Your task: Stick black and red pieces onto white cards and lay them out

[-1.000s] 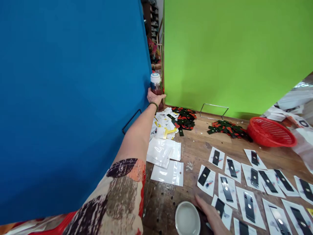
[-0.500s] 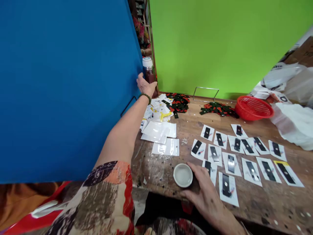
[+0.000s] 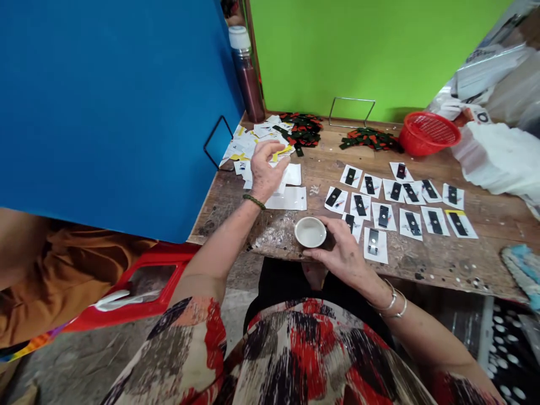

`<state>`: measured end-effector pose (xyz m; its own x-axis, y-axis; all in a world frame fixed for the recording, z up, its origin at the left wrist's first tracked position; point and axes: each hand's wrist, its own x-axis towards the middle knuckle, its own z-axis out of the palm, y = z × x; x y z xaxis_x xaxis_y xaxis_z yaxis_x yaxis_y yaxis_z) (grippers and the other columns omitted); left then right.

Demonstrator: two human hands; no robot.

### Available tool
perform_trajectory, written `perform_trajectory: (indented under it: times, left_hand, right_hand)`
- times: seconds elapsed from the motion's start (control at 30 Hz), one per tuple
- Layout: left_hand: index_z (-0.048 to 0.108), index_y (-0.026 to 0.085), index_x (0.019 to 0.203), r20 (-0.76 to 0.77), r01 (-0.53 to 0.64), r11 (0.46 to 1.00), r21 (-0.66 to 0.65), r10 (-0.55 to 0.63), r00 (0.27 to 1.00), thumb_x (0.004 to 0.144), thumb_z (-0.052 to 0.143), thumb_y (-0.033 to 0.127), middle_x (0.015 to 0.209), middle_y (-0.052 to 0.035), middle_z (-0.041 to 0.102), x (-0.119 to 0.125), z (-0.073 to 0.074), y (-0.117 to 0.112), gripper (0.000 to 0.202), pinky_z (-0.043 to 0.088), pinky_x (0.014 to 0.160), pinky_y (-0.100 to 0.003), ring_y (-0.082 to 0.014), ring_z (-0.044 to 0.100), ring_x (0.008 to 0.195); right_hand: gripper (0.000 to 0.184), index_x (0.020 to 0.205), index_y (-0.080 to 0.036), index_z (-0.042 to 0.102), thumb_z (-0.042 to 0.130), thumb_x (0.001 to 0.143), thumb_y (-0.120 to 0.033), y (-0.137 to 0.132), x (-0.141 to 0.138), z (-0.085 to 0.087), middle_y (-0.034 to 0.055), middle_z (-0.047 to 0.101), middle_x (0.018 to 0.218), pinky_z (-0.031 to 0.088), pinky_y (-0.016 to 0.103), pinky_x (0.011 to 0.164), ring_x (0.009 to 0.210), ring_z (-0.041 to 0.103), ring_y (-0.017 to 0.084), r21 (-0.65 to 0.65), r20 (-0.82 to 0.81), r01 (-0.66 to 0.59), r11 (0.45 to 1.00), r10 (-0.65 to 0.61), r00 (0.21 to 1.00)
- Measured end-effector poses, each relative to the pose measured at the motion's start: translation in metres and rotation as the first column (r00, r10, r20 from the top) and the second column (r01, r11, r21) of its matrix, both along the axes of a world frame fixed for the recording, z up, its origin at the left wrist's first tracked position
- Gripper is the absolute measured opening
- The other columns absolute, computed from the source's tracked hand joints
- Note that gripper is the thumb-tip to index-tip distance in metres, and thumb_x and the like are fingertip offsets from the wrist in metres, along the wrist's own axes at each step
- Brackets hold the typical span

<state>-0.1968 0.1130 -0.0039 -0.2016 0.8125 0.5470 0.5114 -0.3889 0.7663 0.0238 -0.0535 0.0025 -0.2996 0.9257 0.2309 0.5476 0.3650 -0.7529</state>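
My right hand (image 3: 343, 253) is wrapped round a small white cup (image 3: 310, 232) at the near edge of the wooden table (image 3: 442, 259). My left hand (image 3: 268, 171) hovers with loosely curled fingers over a heap of clear and white plastic packets (image 3: 291, 198); nothing shows in it. A dark red bottle with a white cap (image 3: 245, 73) stands apart in the far corner between the blue and green panels. Rows of white cards with black metal pieces (image 3: 400, 202) lie to the right of the cup.
A blue panel (image 3: 113, 107) stands on the left, a green panel (image 3: 358, 50) at the back. Piles of black and red pieces (image 3: 369, 139), a red basket (image 3: 428, 133) and white plastic bags (image 3: 498, 152) lie at the back right. A red stool (image 3: 139, 287) sits beneath the table's left end.
My left hand has let go of the bottle and drawn back toward me over the packets. The view has tilted down. My right hand stays on the cup.
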Motion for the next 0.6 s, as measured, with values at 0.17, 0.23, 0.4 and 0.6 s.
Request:
perform_trajectory:
  times: [0.17, 0.23, 0.4, 0.6]
  left_hand:
    - [0.068, 0.022, 0.097, -0.077, 0.018, 0.993, 0.120, -0.009, 0.997, 0.082, 0.071, 0.019, 0.116, -0.0058, 0.066, 0.004, -0.016, 0.004, 0.015, 0.051, 0.106, -0.044, -0.0234, 0.061, 0.116]
    - [0.068, 0.022, 0.095, -0.111, 0.011, 0.992, 0.124, 0.002, 0.994, 0.080, 0.072, 0.016, 0.114, -0.0053, 0.066, 0.002, -0.019, 0.002, 0.017, 0.050, 0.107, -0.044, -0.0234, 0.061, 0.116]
    - [0.068, 0.022, 0.092, -0.162, 0.003, 0.994, 0.107, 0.014, 0.987, 0.077, 0.073, 0.013, 0.112, -0.0051, 0.066, -0.005, -0.024, -0.003, 0.018, 0.049, 0.108, -0.045, -0.0239, 0.062, 0.113]
    - [0.069, 0.021, 0.091, -0.200, 0.008, 0.994, 0.112, 0.015, 0.980, 0.076, 0.072, 0.014, 0.110, -0.0054, 0.066, -0.008, -0.030, 0.002, 0.017, 0.050, 0.107, -0.044, -0.0240, 0.063, 0.110]
  right_hand:
    - [0.068, 0.130, -0.026, 0.062, 0.090, 0.070, -0.042, -0.015, 0.003, 0.051, 0.0095, 0.070, 0.127, 0.052, 0.052, 0.103, 0.116, 0.065, 0.031, 0.015, -0.124, -0.056, 0.998, 0.058, 0.991]
    - [0.070, 0.131, -0.027, 0.062, 0.091, 0.069, -0.042, -0.024, 0.007, 0.075, 0.0087, 0.070, 0.129, 0.053, 0.050, 0.104, 0.116, 0.067, 0.031, 0.043, -0.160, -0.099, 0.994, 0.105, 0.982]
    - [0.073, 0.138, -0.032, 0.060, 0.090, 0.072, -0.036, -0.048, 0.022, 0.125, 0.0060, 0.070, 0.131, 0.058, 0.046, 0.103, 0.112, 0.071, 0.029, 0.025, -0.210, -0.219, 0.975, 0.219, 0.953]
    - [0.068, 0.136, -0.038, 0.061, 0.089, 0.074, -0.031, -0.078, 0.018, 0.154, -0.0010, 0.070, 0.131, 0.058, 0.032, 0.105, 0.112, 0.071, 0.025, -0.004, -0.285, -0.213, 0.977, 0.203, 0.937]
